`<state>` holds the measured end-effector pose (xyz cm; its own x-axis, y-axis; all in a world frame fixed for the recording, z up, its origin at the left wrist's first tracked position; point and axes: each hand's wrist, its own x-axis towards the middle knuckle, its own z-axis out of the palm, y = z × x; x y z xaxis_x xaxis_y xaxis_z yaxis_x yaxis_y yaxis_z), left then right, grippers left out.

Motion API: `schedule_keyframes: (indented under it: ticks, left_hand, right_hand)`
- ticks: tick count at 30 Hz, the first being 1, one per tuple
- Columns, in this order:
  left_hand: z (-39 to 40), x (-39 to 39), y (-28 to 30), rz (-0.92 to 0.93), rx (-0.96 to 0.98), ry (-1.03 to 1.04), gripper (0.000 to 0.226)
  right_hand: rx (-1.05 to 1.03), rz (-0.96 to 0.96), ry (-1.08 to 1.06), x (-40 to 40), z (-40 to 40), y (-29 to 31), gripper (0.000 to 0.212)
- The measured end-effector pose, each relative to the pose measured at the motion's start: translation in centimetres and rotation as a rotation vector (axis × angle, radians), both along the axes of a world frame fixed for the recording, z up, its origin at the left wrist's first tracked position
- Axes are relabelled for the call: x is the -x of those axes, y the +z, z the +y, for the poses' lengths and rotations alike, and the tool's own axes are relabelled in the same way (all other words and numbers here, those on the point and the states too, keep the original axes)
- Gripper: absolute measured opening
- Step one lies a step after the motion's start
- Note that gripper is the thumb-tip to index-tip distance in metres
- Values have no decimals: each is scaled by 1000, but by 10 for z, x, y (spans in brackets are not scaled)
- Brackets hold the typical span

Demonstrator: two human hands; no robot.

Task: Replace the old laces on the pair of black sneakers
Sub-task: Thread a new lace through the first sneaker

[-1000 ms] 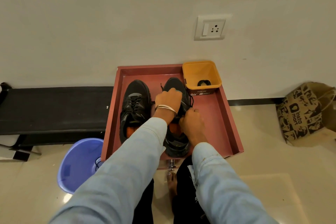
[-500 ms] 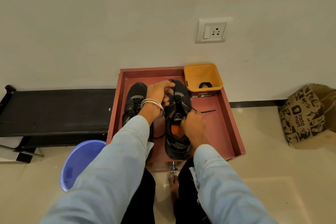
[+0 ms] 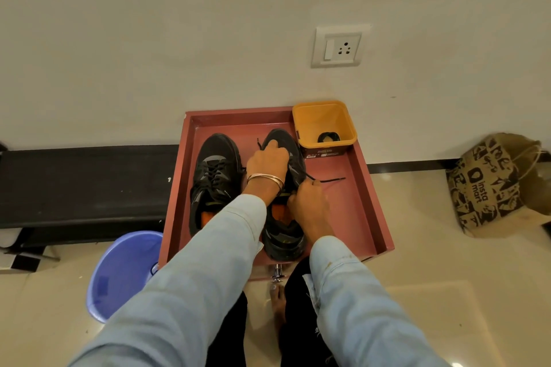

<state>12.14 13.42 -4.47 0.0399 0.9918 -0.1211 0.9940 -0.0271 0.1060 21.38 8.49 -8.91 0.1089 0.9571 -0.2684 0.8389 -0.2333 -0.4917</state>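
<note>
While both hands work the right sneaker [image 3: 283, 235] in the red tray [image 3: 371, 205], the step in hand looks like unthreading its old lace [image 3: 326, 180]. Left hand [image 3: 267, 161] sits over the toe half, fingers curled on a lace end near the tray's far edge. Right hand [image 3: 308, 201] is at the tongue, fingers curled down, apparently pinching lace; can't confirm. Left sneaker [image 3: 214, 176] is alongside toward the tray's left edge, laced. Next: pull the lace free eyelet by eyelet. Eyelets are hidden under the hands. A dark coil in the yellow tub [image 3: 325, 121], far right corner, is possibly new laces.
</note>
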Motion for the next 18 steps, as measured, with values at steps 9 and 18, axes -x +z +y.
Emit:
schedule_keyframes:
  ticks: [9, 18]
  left_hand:
    - [-3, 25, -1, -334, -117, 268, 33]
    - [-8, 36, 13, -700, -370, 387, 27]
  right_hand:
    - [6, -26, -4, 1, 0, 0, 35]
    - [3, -29, -25, 2, 1, -1, 37]
